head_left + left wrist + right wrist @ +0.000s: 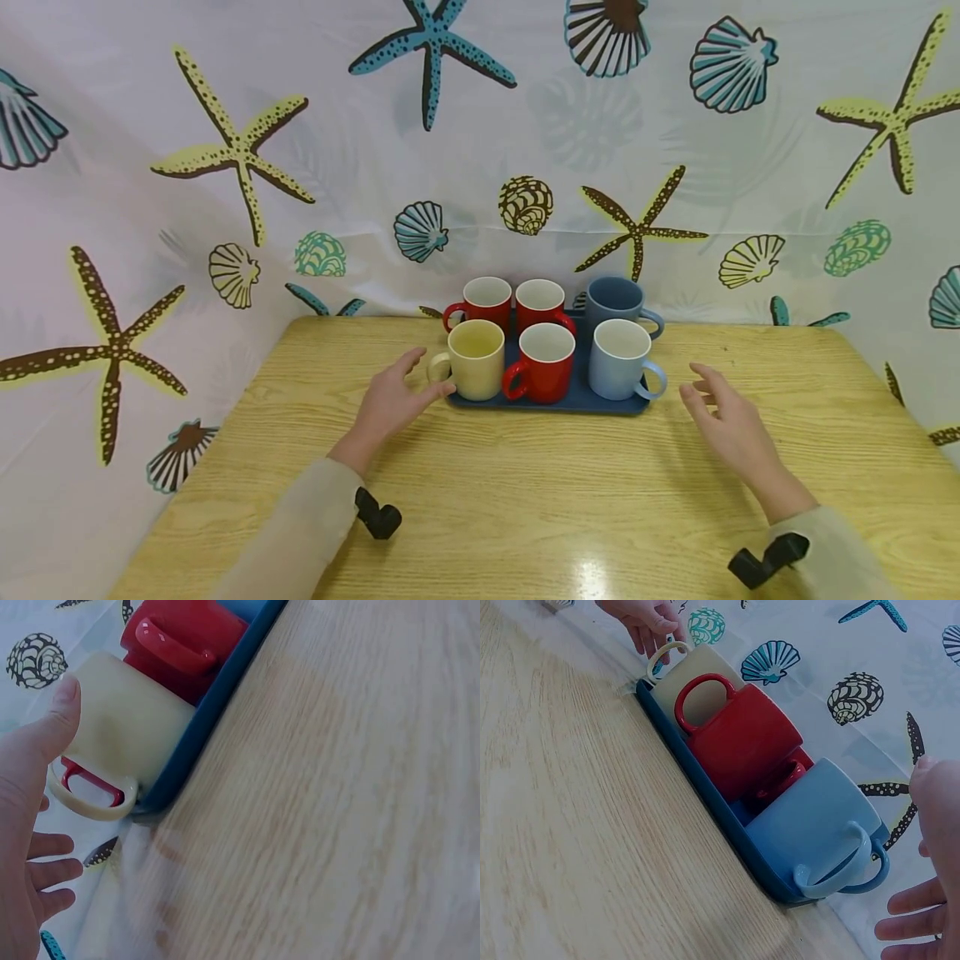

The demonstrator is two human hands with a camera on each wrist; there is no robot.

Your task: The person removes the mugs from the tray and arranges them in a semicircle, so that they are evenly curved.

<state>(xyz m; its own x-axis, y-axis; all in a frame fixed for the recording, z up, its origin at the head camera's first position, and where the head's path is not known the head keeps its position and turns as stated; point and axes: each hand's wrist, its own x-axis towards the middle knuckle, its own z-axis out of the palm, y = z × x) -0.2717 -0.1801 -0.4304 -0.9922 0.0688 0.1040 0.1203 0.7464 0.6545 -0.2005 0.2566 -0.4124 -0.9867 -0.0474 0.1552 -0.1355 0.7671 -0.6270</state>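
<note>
A dark blue tray [573,404] holds several mugs in two rows. My left hand [386,404] is beside the pale yellow mug [480,371] at the front left, thumb and fingers spread around its handle [94,810]; whether the thumb touches it I cannot tell. To the right of the light blue mug [615,372], my right hand [727,425] hovers apart from its handle, fingers relaxed and holding nothing. Between these two mugs stands a red mug [546,379]. Behind are two more red mugs, left [491,312] and middle [536,310], and a darker blue mug [606,310], all partly hidden.
The tray lies near the back edge of a light wooden table [510,492]. A white cloth [480,158] with starfish and shell prints hangs directly behind and along the sides. Bare wood extends in front of the tray and to both sides.
</note>
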